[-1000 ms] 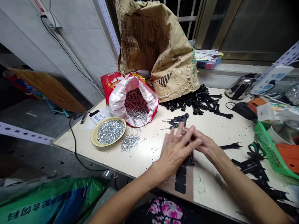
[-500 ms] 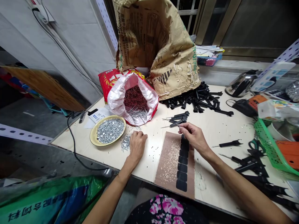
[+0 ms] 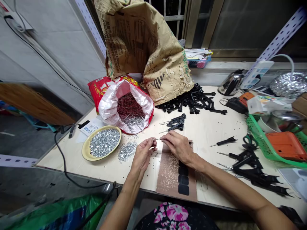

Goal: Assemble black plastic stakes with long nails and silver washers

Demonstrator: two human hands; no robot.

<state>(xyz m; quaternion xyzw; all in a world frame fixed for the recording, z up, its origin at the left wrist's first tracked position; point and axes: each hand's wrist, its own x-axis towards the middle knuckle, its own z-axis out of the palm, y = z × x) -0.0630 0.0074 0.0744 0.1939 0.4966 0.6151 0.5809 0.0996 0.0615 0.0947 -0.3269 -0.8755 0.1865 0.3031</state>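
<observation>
My left hand pinches a tiny shiny piece, apparently a metal washer, at the tip of a thin metal pin. Fingers of my right hand wrap round the black plastic part that this pin sticks out of; most of the part is hidden, and its dark end shows behind the hand. Beneath lies a brown board with pale crumbs and a row of black rounded pads. Beside my left hand is a heap of loose washers, with a yellow dish of washers further left.
A red and white sack of metal pins stands behind, against a large brown paper bag. Several pinned black parts lie beyond my right hand, others to the right. A green basket stands at the right edge.
My left hand has left the washer heap and come right, to the pin's tip. My right hand has moved left with the black part. The view has shifted a little to the right.
</observation>
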